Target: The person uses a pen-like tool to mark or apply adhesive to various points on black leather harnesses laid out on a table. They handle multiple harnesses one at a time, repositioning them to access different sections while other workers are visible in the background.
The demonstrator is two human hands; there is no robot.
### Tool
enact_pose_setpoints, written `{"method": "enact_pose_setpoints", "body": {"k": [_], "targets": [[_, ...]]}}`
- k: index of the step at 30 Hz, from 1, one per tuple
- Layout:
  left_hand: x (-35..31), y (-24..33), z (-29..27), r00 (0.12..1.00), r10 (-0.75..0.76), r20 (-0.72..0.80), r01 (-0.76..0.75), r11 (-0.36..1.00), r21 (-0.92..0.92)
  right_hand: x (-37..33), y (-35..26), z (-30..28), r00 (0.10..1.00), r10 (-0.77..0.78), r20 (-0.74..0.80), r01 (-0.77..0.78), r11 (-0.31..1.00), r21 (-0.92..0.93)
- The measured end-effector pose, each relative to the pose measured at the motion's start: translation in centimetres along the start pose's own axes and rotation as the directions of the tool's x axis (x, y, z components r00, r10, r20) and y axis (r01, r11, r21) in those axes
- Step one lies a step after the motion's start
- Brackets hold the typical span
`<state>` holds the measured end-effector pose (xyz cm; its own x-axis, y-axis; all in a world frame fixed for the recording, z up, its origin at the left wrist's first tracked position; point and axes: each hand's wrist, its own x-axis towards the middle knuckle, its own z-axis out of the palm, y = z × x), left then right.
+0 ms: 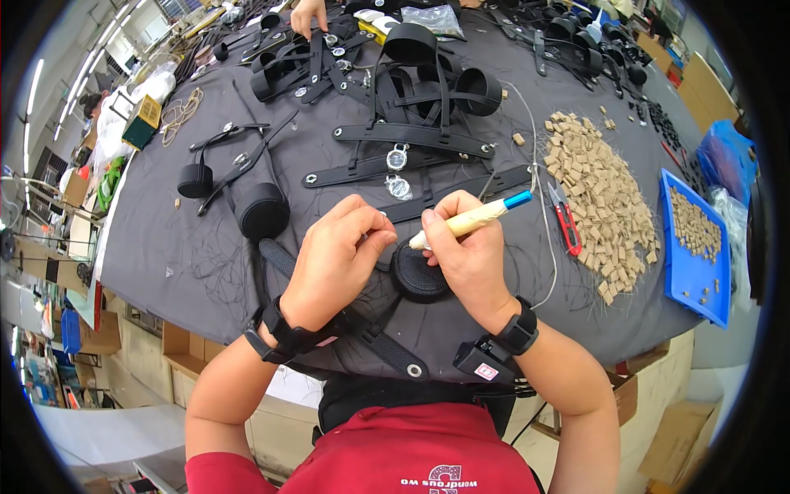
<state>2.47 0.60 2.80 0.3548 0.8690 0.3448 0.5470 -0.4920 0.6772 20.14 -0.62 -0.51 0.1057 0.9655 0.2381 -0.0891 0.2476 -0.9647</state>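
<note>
My right hand (471,251) grips a pen-shaped tool (473,221) with a pale yellow wrapped barrel and a blue end pointing up and right. Its lower tip is over a round black cup (421,280), which my right fingers touch. My left hand (341,247) is pinched closed just left of the cup; what its fingertips hold, if anything, is too small to make out. Under and beside my left wrist lies a black strap (383,344) with a metal eyelet at its end. Loose dark threads lie on the cloth around both hands.
Beyond my hands lie black strap pieces (411,136) with round cuffs and metal rings. To the right are red-handled scissors (566,226), a heap of small tan pieces (601,198) and a blue tray (691,300). Another person's hand (308,15) reaches in at the far edge.
</note>
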Motion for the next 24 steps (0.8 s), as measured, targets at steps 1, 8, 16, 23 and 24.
{"method": "enact_pose_setpoints", "body": {"k": [1, 8, 16, 23, 24], "targets": [[0.11, 0.05, 0.07, 1.000, -0.002, 0.003, 0.002, 1.000, -0.004, -0.01, 0.02, -0.02, 1.000, -0.002, 0.003, 0.002, 1.000, -0.009], [0.35, -0.26, 0.29, 1.000, 0.013, 0.020, -0.013, 1.000, 0.016, -0.03, -0.04, -0.01, 1.000, 0.013, 0.029, -0.012, 1.000, -0.024], [0.41, -0.43, 0.39, 1.000, 0.023, 0.016, -0.023, 1.000, 0.013, -0.06, -0.08, -0.01, 0.998, -0.008, 0.054, 0.010, 0.999, -0.042], [0.47, -0.36, 0.37, 1.000, 0.026, 0.018, -0.026, 0.999, 0.021, 0.00, 0.01, 0.03, 0.997, -0.037, 0.071, 0.041, 0.998, -0.057], [0.50, -0.19, 0.33, 1.000, 0.017, 0.019, -0.017, 1.000, 0.020, 0.00, 0.00, -0.01, 0.997, -0.037, 0.072, 0.043, 0.996, -0.081]]}}
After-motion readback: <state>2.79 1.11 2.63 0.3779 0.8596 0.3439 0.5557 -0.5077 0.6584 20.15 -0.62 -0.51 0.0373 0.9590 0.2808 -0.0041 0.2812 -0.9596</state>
